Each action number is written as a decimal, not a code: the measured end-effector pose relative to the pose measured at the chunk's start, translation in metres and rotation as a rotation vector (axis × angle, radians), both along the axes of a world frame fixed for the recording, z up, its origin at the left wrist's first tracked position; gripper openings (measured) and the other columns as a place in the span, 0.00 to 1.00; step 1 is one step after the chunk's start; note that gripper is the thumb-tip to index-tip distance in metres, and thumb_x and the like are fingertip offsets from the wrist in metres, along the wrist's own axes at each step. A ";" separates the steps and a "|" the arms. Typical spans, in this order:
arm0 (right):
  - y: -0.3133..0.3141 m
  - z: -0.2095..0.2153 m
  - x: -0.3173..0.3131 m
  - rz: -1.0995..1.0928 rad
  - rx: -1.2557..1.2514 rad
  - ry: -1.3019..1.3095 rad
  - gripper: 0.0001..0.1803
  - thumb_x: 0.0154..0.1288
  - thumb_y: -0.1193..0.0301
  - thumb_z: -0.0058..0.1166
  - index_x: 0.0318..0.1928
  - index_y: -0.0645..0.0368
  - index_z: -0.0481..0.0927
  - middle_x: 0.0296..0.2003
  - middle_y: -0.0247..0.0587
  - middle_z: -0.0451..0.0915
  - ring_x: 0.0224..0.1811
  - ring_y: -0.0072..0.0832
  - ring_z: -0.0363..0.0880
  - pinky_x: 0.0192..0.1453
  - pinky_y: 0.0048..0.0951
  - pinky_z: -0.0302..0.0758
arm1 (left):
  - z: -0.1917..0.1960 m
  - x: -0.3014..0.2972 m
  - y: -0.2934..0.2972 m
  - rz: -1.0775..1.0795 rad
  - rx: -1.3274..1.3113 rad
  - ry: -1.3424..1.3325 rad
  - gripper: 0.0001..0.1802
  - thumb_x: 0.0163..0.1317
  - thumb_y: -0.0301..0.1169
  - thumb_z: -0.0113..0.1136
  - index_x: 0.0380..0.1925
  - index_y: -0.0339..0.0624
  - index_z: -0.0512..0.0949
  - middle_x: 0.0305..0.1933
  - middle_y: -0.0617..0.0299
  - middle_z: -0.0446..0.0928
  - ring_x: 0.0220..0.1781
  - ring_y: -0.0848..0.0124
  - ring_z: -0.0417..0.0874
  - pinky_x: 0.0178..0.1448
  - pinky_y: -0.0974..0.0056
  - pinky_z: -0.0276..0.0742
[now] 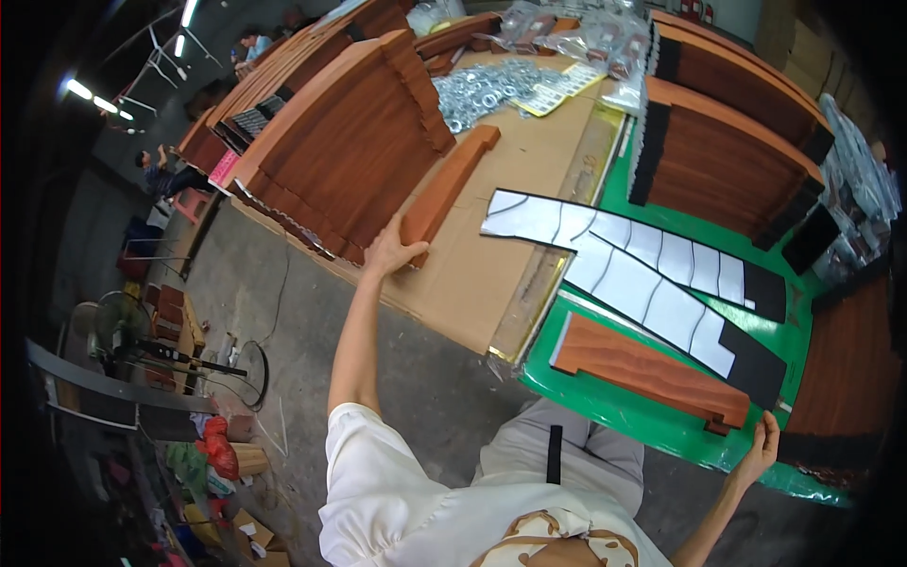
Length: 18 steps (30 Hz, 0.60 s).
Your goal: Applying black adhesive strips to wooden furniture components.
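Note:
My left hand (389, 250) reaches out to the near end of a long reddish-brown wooden board (452, 181) lying on brown cardboard (491, 255), fingers wrapped on its end. My right hand (761, 446) grips the near right corner of the green work surface (624, 408), beside a notched wood-grain panel (642, 367) lying flat there. Behind that panel lie overlapping black strips with white backing sheets (652, 269).
Stacks of wood-grain panels (350, 142) stand on the left of the bench, and more stacks (727, 142) on the right. A pile of metal washers (487, 87) and bagged hardware (576, 33) sit at the back. Fans (123, 321) and clutter are on the floor left.

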State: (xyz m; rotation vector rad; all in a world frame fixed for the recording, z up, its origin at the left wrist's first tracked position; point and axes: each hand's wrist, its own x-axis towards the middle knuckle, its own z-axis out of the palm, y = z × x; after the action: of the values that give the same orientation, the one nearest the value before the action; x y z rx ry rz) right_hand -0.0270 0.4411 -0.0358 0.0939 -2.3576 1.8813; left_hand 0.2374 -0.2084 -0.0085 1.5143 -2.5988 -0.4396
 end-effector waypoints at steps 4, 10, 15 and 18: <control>-0.016 0.010 0.006 0.041 -0.005 0.011 0.10 0.66 0.79 0.47 0.44 0.66 0.78 0.44 0.36 0.77 0.46 0.21 0.73 0.54 0.23 0.68 | 0.014 -0.002 -0.001 -0.016 0.024 0.079 0.50 0.40 0.51 0.65 0.65 0.42 0.61 0.58 0.40 0.71 0.61 0.49 0.72 0.63 0.50 0.66; -0.052 0.036 0.009 0.099 0.060 0.140 0.08 0.66 0.81 0.46 0.39 0.66 0.79 0.43 0.36 0.77 0.46 0.22 0.73 0.54 0.22 0.68 | 0.043 0.010 0.007 0.153 0.497 0.656 0.12 0.52 0.40 0.56 0.25 0.42 0.77 0.24 0.68 0.71 0.30 0.76 0.72 0.33 0.68 0.65; -0.105 0.071 0.040 0.300 0.195 0.347 0.08 0.58 0.85 0.50 0.37 0.65 0.80 0.39 0.40 0.79 0.42 0.27 0.77 0.47 0.27 0.72 | 0.045 0.030 0.053 0.055 0.624 0.842 0.20 0.59 0.38 0.50 0.45 0.35 0.78 0.34 0.66 0.76 0.36 0.78 0.74 0.39 0.69 0.69; -0.141 0.095 0.051 0.529 0.361 0.829 0.15 0.47 0.86 0.54 0.38 0.60 0.80 0.37 0.41 0.80 0.41 0.38 0.78 0.46 0.34 0.74 | 0.061 0.026 0.098 -0.200 0.762 0.716 0.26 0.59 0.40 0.44 0.49 0.31 0.75 0.39 0.59 0.78 0.40 0.74 0.78 0.43 0.70 0.71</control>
State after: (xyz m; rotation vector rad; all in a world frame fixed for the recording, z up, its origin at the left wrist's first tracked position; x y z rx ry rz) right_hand 0.0239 0.3002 0.0587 1.3439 -2.0974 1.1403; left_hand 0.2629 -0.1102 0.0527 0.9134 -2.0598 -1.7591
